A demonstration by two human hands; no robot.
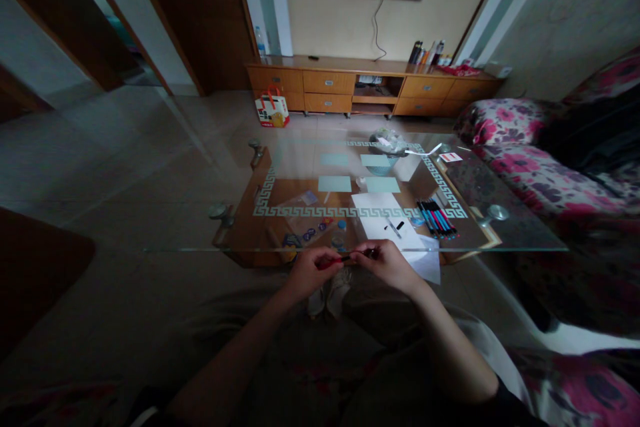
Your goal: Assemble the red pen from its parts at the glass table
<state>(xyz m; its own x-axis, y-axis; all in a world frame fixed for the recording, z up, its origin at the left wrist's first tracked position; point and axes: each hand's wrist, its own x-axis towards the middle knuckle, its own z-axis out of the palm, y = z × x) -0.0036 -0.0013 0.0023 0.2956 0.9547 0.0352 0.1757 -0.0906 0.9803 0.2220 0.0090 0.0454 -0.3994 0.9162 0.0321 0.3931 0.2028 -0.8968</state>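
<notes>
While both hands, left [311, 271] and right [387, 263], close on the ends of one red pen [345, 257], it hangs just before the bench's [200, 240] near edge. Such a two-end grip suits pulling it apart. More pens [437, 219] lie toward the near right corner.

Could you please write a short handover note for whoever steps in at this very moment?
Left hand: grips the red end of a pen.
Right hand: grips the pen's dark end; both hands hold it level at the near edge of the glass table.
On the table: white paper with small pen parts, and a row of pens to its right.
Done: cannot tell.
Left: the pen in hand, and the row on the table.
</notes>
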